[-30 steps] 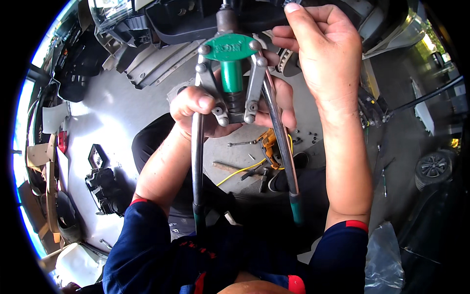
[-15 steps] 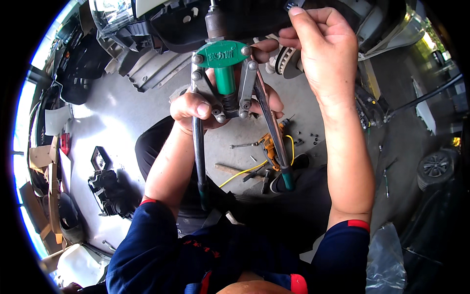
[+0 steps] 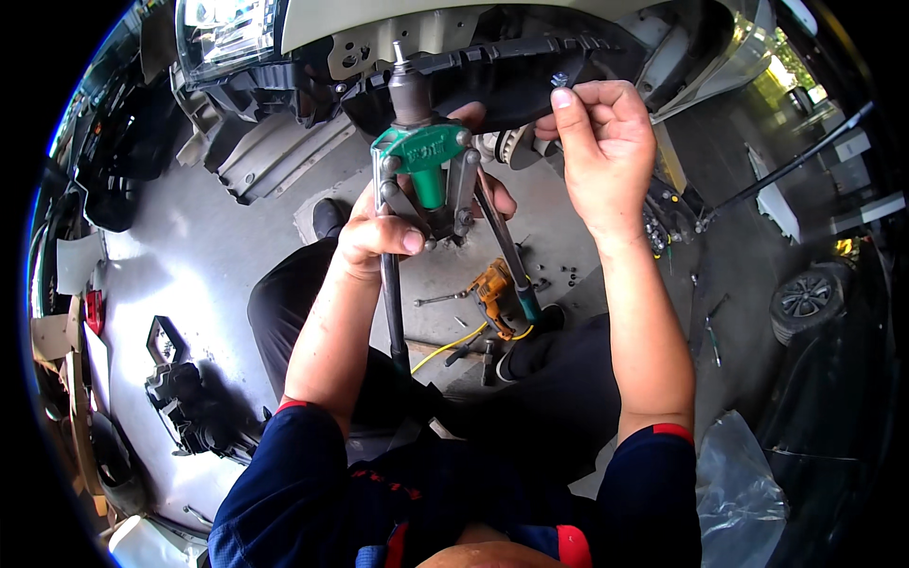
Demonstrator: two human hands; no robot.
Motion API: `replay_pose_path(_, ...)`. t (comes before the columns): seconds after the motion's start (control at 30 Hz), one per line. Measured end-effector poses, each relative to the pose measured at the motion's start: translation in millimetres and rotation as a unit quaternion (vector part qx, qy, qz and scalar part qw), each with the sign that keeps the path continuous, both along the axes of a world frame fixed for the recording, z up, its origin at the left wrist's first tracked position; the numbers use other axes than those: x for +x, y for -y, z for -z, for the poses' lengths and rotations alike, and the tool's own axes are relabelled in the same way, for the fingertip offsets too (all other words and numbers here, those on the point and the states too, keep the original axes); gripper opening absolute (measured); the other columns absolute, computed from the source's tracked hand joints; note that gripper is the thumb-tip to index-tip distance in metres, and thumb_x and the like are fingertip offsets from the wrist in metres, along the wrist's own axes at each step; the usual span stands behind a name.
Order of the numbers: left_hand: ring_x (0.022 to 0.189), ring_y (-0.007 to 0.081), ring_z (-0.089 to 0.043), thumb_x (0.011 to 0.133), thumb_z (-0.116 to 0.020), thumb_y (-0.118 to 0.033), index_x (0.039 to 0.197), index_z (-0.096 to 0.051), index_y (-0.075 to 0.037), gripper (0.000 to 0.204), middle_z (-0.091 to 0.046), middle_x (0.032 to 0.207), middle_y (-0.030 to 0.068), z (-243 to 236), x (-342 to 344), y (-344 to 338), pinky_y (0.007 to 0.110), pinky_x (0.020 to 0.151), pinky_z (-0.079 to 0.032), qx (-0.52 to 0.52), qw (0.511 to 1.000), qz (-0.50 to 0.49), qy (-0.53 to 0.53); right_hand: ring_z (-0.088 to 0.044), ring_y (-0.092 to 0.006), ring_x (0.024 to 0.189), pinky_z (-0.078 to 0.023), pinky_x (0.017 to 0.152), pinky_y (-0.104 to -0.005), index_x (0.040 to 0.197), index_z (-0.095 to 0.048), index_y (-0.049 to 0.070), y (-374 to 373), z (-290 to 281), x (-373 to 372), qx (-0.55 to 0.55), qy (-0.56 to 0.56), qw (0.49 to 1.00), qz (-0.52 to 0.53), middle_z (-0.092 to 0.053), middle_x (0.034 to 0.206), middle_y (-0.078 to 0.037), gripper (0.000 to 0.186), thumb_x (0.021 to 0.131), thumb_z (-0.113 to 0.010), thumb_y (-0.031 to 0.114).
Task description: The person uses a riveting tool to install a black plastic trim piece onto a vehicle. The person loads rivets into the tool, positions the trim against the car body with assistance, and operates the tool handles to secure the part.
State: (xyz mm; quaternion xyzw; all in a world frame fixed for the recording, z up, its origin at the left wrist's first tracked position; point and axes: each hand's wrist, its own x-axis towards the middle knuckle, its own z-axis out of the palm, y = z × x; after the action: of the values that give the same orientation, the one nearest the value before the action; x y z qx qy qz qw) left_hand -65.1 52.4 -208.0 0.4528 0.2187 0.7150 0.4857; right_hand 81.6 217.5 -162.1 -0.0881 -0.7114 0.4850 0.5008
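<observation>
A two-handled hand riveter [image 3: 423, 145] with a green head stands nose up in front of me, a thin threaded tip at its top. My left hand [image 3: 377, 237] is wrapped round it just under the head, its thumb across the left lever and fingertips showing beyond the right one. The long dark levers hang down, spread apart. To the right and higher up, my right hand [image 3: 611, 156] pinches a small shiny metal piece [image 3: 560, 79] between thumb and forefinger. That piece is too small to name surely, and it is apart from the riveter.
Ahead is a car front with a headlight [image 3: 225, 33] and a black plastic panel [image 3: 454, 80]. Between my feet lie an orange power tool [image 3: 492, 289] with a yellow cord, a hammer [image 3: 489, 363] and small dark parts. A wheel [image 3: 807, 297] stands right; a black part [image 3: 189, 407] lies left.
The view has tilted up, showing more of the car front. The riveter sits lower in view, its tip now visible. My right hand has come slightly left and lower, with the metal piece clearer.
</observation>
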Motion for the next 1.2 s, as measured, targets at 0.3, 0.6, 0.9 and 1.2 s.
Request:
replay_pose_path(0.3,0.116,0.051,-0.066,0.063,-0.078,-0.02,0.163,-0.015,0.006,0.121,-0.062,0.121,0.041,-15.5,7.4,19.1,0.051,0.106,-0.053,0.061,0.988,0.05,0.136,-0.04,-0.0386,0.15,-0.029,0.123,-0.0541,0.164,-0.023,0.0,-18.9,51.8,85.1,-0.278,0.219,0.785,-0.508,-0.04,0.159,-0.029,0.121,0.084,-0.064,0.082)
replay_pose_path(0.6,0.128,0.0625,-0.053,0.08,-0.073,-0.026,0.164,-0.008,0.005,0.111,-0.043,0.144,0.0422,-38.3,26.0,-1.7,0.078,0.11,-0.033,0.189,0.926,0.261,0.197,0.002,-0.0432,0.161,-0.002,0.127,-0.0537,0.165,0.018,0.005,98.9,57.0,73.6,-0.31,0.184,0.591,-0.722,0.003,0.17,-0.034,0.166,0.058,-0.071,0.096)
replay_pose_path(0.9,0.126,0.0446,-0.057,0.094,-0.073,-0.041,0.167,-0.018,-0.011,0.096,-0.019,0.173,0.011,-34.0,58.2,5.2,0.074,0.106,-0.043,0.137,0.947,0.217,0.192,0.011,-0.0373,0.161,0.005,0.127,-0.0561,0.159,0.034,0.018,164.9,52.2,89.2,-0.473,-0.039,0.52,-0.71,0.019,0.17,-0.027,0.168,0.054,-0.067,0.101)
replay_pose_path(1.2,0.133,0.0477,-0.056,0.095,-0.073,-0.038,0.162,-0.027,-0.003,0.089,-0.029,0.167,0.0225,-34.9,73.3,1.8,0.066,0.117,-0.04,0.118,0.949,0.209,0.203,-0.01,-0.0529,0.157,-0.014,0.124,-0.0667,0.168,-0.006,0.01,170.7,25.7,94.1,-0.512,-0.118,0.562,-0.639,-0.01,0.166,-0.038,0.144,0.067,-0.058,0.099)
